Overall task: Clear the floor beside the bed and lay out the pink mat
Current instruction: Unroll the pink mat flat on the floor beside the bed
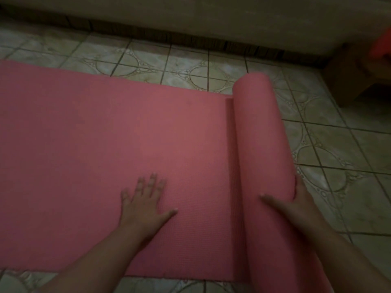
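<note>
The pink mat (105, 134) lies flat on the tiled floor across the left and middle of the view. Its right end is still a thick roll (262, 134) running from the far side toward me. My left hand (143, 201) presses flat on the unrolled part, fingers spread. My right hand (296, 204) holds the near end of the roll, thumb lying on top and fingers wrapped round its right side.
Patterned tiled floor (330, 157) extends to the right of the roll and beyond the mat. The bed's side (190, 22) runs along the far edge. A wooden piece of furniture (351, 81) stands at the far right, with something red (383, 45) on it.
</note>
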`<act>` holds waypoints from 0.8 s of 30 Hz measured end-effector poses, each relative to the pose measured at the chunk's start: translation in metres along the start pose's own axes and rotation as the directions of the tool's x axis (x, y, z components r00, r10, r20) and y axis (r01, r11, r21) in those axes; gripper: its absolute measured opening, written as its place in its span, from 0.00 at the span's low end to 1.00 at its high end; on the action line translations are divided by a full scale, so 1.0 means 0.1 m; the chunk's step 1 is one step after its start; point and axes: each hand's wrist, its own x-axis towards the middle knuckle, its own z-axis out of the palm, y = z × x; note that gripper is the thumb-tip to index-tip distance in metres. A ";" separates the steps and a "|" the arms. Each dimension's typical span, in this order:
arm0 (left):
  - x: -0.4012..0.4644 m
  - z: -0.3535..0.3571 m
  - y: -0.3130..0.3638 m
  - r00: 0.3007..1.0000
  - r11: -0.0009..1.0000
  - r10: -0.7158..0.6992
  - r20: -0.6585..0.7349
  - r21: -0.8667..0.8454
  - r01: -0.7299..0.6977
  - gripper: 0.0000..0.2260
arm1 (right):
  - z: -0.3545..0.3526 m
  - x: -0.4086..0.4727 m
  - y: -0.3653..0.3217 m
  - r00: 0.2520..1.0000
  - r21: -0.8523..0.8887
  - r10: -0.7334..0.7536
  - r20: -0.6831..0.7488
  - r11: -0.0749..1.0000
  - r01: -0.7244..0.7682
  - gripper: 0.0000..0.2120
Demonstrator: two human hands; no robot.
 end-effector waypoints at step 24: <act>-0.06 -0.22 -0.97 0.986 0.983 -0.166 0.030 -0.071 0.168 0.38 | 0.56 -0.14 -0.59 0.970 -0.062 -0.233 0.069 0.969 0.237 0.55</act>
